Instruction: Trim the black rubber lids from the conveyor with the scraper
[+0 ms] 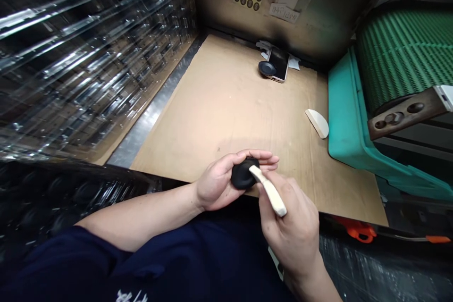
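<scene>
My left hand point(221, 181) is curled around a round black disc-like part point(242, 175), with the thumb at its near side and the fingers beneath and beyond it. My right hand point(292, 219) pinches a cream-coloured wedge point(272, 193), perhaps of sponge, seen edge-on. Its far tip touches or sits just over the black part's face; which of the two I cannot tell. Both hands are at the near edge of a cardboard sheet point(226, 104). On the right of the sheet lies a half-round cream piece point(317, 123) of similar look.
A phone point(279, 63) lies at the back, a second round black part point(266, 68) resting against it. Clear plastic trays point(88, 56) are stacked at left. On the right stand a teal bin point(348, 113) and a green conveyor belt point(406, 52). An orange-handled tool point(363, 231) sits below the table edge.
</scene>
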`<action>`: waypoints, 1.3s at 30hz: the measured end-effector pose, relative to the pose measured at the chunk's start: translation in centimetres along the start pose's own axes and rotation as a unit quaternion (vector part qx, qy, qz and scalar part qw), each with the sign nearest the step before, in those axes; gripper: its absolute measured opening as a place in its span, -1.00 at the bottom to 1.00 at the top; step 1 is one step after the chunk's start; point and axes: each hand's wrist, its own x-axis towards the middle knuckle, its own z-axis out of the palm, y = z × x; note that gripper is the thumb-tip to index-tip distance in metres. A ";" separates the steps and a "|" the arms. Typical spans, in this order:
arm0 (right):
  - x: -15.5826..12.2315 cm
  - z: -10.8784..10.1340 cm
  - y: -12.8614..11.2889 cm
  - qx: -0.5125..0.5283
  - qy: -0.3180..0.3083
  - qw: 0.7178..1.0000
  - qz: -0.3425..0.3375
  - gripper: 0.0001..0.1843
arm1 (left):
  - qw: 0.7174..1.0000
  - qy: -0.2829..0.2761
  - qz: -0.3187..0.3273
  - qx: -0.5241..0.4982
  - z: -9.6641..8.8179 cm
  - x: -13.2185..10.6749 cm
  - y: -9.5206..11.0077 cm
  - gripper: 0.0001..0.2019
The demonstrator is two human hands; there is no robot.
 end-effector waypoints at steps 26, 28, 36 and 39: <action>-0.9 4.0 -0.1 -0.013 -0.057 0.975 -0.212 -0.41 | 0.998 0.005 0.015 -0.058 0.8 -0.2 0.8 -0.23; -0.6 4.5 -0.2 -0.014 -0.048 0.977 -0.206 -0.40 | 0.998 -0.003 0.008 -0.057 0.8 -0.2 0.6 -0.25; -0.9 3.9 0.5 0.014 -0.057 0.971 -0.234 -0.38 | 0.996 0.017 0.049 -0.070 0.3 0.0 0.5 -0.68; -1.3 3.4 2.0 -0.029 -0.032 0.981 -0.191 -0.33 | 0.995 -0.007 0.031 -0.090 0.1 0.2 0.4 -0.70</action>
